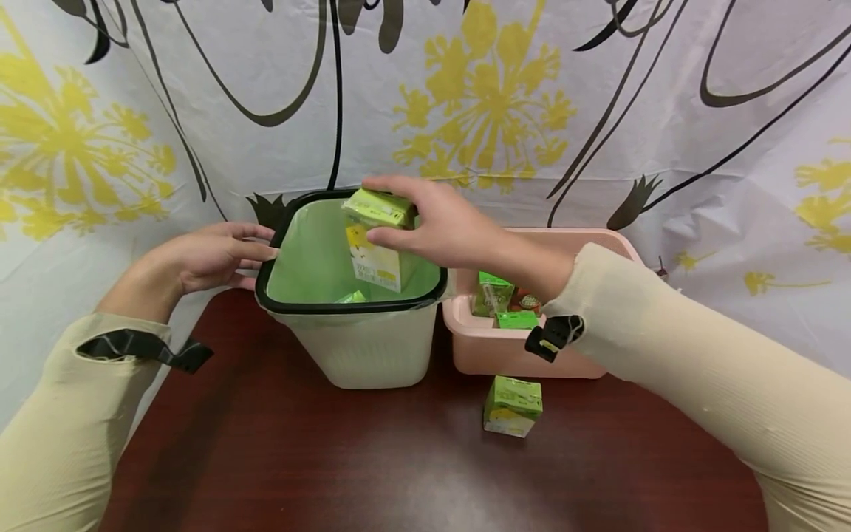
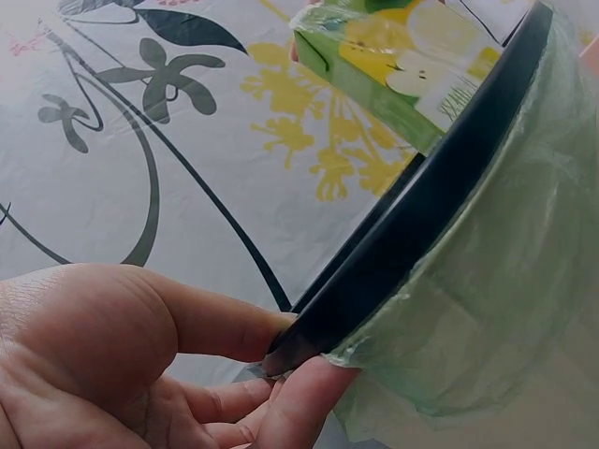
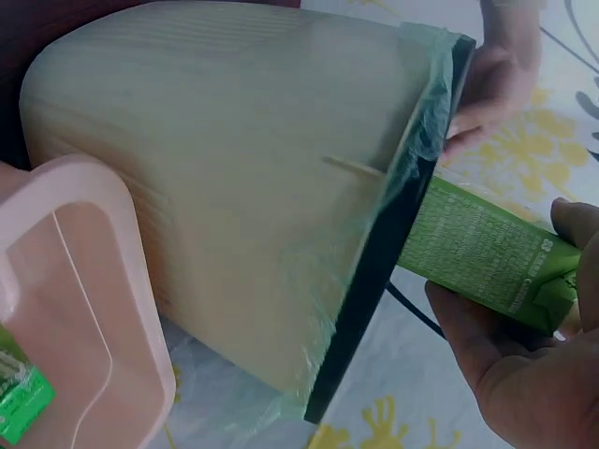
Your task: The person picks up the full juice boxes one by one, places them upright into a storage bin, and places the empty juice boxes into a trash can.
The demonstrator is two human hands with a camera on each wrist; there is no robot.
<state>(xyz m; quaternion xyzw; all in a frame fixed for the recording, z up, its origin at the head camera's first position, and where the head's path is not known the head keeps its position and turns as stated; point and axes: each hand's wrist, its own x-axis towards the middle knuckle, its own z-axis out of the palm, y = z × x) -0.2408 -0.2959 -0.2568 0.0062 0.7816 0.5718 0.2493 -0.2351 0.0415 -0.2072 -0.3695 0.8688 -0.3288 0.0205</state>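
My right hand holds a green juice carton with a yellow and white front, upright over the mouth of a trash bin. In the right wrist view the carton's lower end overlaps the bin's black rim, with thumb and fingers on its upper end. On the bin's left side, my left hand pinches the rim and the edge of the thin green liner between thumb and fingers. Something bright green lies inside the bin.
To the right of the bin stands a pink plastic basket with several green packages and a reddish one inside. Another green carton stands on the dark red table before it. A patterned cloth hangs close behind.
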